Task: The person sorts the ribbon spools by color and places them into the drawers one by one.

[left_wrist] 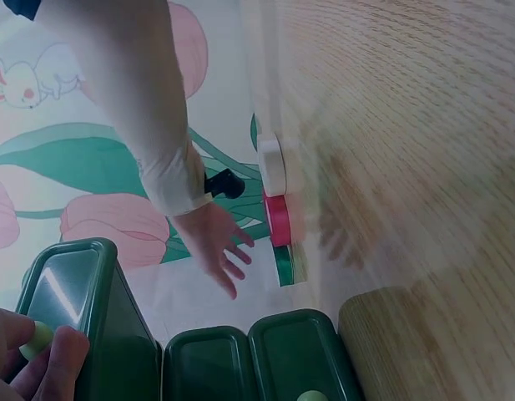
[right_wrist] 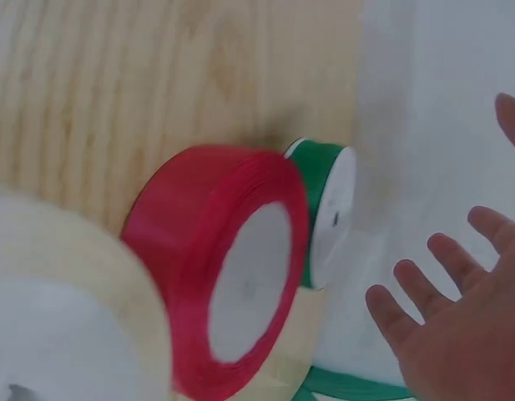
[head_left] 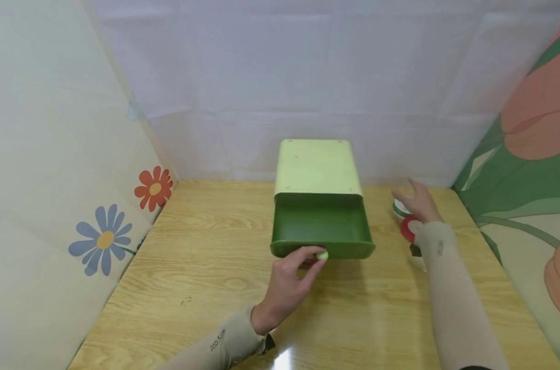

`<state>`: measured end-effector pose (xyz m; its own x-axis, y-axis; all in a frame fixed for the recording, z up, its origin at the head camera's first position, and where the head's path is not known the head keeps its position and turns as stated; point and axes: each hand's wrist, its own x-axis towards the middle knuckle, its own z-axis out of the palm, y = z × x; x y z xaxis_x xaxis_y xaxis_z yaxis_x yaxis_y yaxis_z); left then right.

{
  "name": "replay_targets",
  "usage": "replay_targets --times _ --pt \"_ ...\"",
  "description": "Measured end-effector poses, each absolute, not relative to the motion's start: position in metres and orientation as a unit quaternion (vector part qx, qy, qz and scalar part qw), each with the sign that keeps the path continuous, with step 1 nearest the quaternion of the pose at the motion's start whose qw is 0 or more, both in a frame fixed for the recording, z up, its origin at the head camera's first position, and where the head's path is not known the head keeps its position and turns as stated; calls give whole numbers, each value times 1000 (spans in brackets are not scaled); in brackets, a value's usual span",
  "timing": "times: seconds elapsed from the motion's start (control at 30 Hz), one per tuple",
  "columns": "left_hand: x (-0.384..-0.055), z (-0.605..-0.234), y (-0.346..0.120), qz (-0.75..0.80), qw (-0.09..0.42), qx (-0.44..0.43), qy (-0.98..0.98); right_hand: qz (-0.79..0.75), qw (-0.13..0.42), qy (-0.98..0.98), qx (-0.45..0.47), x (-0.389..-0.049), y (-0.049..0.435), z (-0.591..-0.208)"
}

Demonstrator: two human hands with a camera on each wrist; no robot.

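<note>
My left hand (head_left: pixel 286 282) pinches the light green knob (head_left: pixel 322 255) of a dark green drawer (head_left: pixel 349 251), between thumb and fingers. That drawer is pulled out of a small pale green cabinet (head_left: pixel 319 167), and nothing shows inside it. To the right, my right hand (head_left: pixel 420 203) hovers with its fingers spread, holding nothing. Near it stand a green ribbon roll (right_wrist: pixel 330 213), a red ribbon roll (right_wrist: pixel 249 276) and a cream ribbon roll (right_wrist: pixel 65 309), in a row on their edges. The right wrist view shows a gap between fingers and rolls.
Two other drawers (left_wrist: pixel 207 363) of the cabinet are closed in the left wrist view. Everything stands on a wood-grain table (head_left: pixel 206 257). A white sheet (head_left: pixel 243 77) hangs behind, and flower-printed panels (head_left: pixel 529 180) stand at the sides.
</note>
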<state>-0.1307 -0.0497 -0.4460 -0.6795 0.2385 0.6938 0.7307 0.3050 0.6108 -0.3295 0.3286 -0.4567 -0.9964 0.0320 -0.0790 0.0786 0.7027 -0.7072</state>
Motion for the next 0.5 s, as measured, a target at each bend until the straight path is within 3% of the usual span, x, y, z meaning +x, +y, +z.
replay_targets --times 0.5 --pt "-131 -447 -49 -496 252 -318 -768 -288 110 949 60 -320 334 -467"
